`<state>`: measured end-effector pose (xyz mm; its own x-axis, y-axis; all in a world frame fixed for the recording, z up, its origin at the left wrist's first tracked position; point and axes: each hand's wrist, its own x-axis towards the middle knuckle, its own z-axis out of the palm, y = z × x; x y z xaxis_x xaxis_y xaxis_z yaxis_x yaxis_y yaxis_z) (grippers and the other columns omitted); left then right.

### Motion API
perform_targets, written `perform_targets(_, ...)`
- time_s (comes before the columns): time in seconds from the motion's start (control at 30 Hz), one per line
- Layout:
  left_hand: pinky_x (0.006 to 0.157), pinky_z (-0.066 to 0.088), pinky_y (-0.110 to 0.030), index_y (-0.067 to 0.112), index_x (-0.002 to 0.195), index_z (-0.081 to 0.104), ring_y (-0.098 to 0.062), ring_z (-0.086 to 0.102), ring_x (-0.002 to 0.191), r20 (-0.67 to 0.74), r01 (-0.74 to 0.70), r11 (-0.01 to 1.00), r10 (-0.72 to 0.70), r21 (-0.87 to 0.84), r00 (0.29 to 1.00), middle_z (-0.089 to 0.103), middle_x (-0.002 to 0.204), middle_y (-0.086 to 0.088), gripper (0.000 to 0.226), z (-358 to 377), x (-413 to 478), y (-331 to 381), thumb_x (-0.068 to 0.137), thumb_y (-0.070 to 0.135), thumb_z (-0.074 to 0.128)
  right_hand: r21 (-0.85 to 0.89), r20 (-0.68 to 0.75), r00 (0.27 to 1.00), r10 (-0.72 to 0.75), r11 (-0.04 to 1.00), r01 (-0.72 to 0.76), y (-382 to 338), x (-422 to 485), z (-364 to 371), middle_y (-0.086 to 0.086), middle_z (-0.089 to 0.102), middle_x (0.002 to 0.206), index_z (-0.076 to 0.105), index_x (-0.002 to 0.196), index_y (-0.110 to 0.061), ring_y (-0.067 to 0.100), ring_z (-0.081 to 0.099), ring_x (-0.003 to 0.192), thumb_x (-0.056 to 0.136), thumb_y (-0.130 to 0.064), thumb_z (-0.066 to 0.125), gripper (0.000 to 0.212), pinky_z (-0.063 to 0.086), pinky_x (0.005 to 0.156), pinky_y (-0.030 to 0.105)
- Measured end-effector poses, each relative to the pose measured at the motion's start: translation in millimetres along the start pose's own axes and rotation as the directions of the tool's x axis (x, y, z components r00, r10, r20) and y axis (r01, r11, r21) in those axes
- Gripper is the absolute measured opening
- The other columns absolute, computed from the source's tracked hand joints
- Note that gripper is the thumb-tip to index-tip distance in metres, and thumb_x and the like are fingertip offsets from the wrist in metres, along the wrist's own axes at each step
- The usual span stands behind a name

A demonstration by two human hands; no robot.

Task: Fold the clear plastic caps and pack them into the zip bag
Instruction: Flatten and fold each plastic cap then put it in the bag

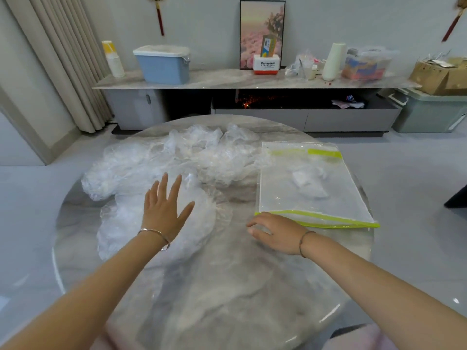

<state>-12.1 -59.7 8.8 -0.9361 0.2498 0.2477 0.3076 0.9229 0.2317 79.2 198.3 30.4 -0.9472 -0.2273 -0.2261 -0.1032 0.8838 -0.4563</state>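
While left hand (164, 210) lies flat, spread wide, on plastic cap (207, 216), right hand (275, 231) loosely curled, empty, beside zip bag (310, 198).

Crumpled clear plastic caps (177, 157) heaped at table's far left, green-edged zip bag (313, 188) flat at right, holding folded caps

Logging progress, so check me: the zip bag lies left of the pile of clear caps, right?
No. The head view shows the zip bag lying right of the pile of clear caps, not left.
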Motion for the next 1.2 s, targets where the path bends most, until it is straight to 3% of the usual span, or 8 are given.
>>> perform_targets(0.17,0.115,0.019,-0.037,0.019,0.145,0.031,-0.025,0.026,0.139,0.086,0.088,0.996,-0.089,0.018,0.992,0.038,0.147,-0.005,0.06,4,29,-24,0.094,0.047,0.044,-0.014,-0.001,1.0,-0.025,1.0,0.025,-20,19,6,-0.001,0.049,0.132,0.053,0.128,-0.02,0.015,0.048,0.121,0.099,-0.038,0.041,0.036,0.035,0.1,0.025)
perform_targets(0.27,0.098,0.037,-0.032,0.023,0.126,0.055,-0.021,0.05,0.116,0.053,0.099,0.995,-0.097,-0.03,0.994,0.063,0.115,0.002,0.038,5,39,-28,0.092,0.04,0.053,-0.021,-0.004,0.999,-0.042,0.999,0.042,-27,25,10,0.0,0.049,0.133,0.052,0.129,-0.02,0.015,0.048,0.121,0.099,-0.037,0.041,0.036,0.035,0.1,0.025)
perform_targets(0.43,0.082,0.036,-0.029,0.021,0.094,0.069,-0.021,0.054,0.096,-0.087,0.083,0.997,-0.083,0.003,0.993,0.063,0.095,0.0,0.013,-3,43,-29,0.091,0.027,0.058,-0.036,-0.041,0.997,-0.061,0.998,0.06,-30,30,15,-0.002,0.05,0.132,0.053,0.128,-0.02,0.016,0.048,0.121,0.099,-0.036,0.043,0.035,0.035,0.1,0.025)
perform_targets(0.57,0.076,0.038,-0.028,0.016,0.086,0.067,-0.025,0.061,0.087,-0.29,-0.085,0.977,0.026,-0.193,0.957,0.068,0.091,-0.002,0.006,-19,37,-11,0.087,0.022,0.065,-0.024,-0.276,0.957,-0.087,0.996,0.083,-22,33,8,-0.005,0.045,0.139,0.05,0.132,-0.02,0.015,0.045,0.126,0.096,-0.03,0.052,0.038,0.032,0.103,0.024)
perform_targets(0.77,0.077,0.05,-0.029,0.017,0.092,0.054,-0.016,0.065,0.098,-0.156,-0.198,0.886,0.145,-0.42,0.977,0.068,0.112,0.007,0.013,-25,8,17,0.094,0.03,0.053,0.125,-0.508,0.859,-0.063,0.981,0.146,-10,30,-2,-0.005,0.027,0.15,0.029,0.144,-0.026,0.01,0.026,0.138,0.084,-0.023,0.069,0.072,0.026,0.113,0.032)
perform_targets(0.93,0.083,0.041,-0.018,0.027,0.092,0.037,-0.009,0.057,0.11,0.141,-0.297,0.766,0.447,-0.571,0.883,0.052,0.134,0.017,0.009,-8,-23,47,0.099,0.028,0.043,-0.239,-0.466,0.85,-0.246,0.96,0.146,0,30,1,-0.001,-0.002,0.158,-0.002,0.146,-0.043,0.02,0.004,0.146,0.068,-0.011,0.074,0.113,0.017,0.116,0.039)
perform_targets(1.07,0.094,0.041,-0.021,0.024,0.097,0.042,-0.005,0.051,0.117,0.247,-0.301,0.739,0.532,-0.603,0.81,0.047,0.139,0.016,0.01,1,-38,57,0.099,0.034,0.039,-0.424,-0.273,0.913,-0.304,0.89,0.169,13,20,3,-0.003,0.015,0.156,0.05,0.131,-0.026,0.02,-0.001,0.146,0.079,-0.016,0.07,0.057,-0.012,0.113,0.032)
perform_targets(1.2,0.11,0.026,-0.024,0.028,0.133,0.039,-0.009,0.038,0.128,0.383,-0.355,0.838,0.514,-0.414,0.768,0.042,0.141,0.01,0.063,17,-44,47,0.084,0.066,0.046,-0.448,-0.114,0.981,-0.156,0.89,0.09,33,8,5,-0.008,0.035,0.147,0.058,0.121,-0.024,0.011,0.009,0.144,0.088,-0.04,0.055,0.037,-0.013,0.113,0.03)
